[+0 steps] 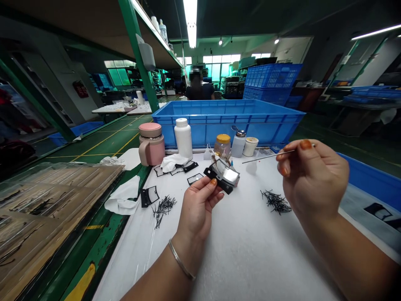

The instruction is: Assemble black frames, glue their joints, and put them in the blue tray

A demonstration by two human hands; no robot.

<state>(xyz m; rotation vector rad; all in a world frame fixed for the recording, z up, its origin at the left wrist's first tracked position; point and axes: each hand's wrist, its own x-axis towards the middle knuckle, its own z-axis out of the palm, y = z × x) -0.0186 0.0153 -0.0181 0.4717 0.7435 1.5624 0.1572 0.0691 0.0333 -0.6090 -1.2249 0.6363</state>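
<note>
My left hand [199, 205] is closed on a small black-framed part with a shiny curved face [224, 174], held above the white work mat [244, 246]. My right hand [311, 177] pinches a thin metal rod [266, 157] between thumb and fingers, its tip pointing left toward the part. Two piles of short black pins lie on the mat, one [163, 207] left of my left hand, one [275, 201] below my right hand. More black frames [149, 195] lie at the mat's left.
A large blue crate [225, 121] stands behind the mat. In front of it are a pink mug [151, 144], a white bottle [183, 137], a yellow-lidded jar [222, 144] and a pump dispenser [238, 142]. Plastic trays [46, 200] lie at left. A person sits far behind.
</note>
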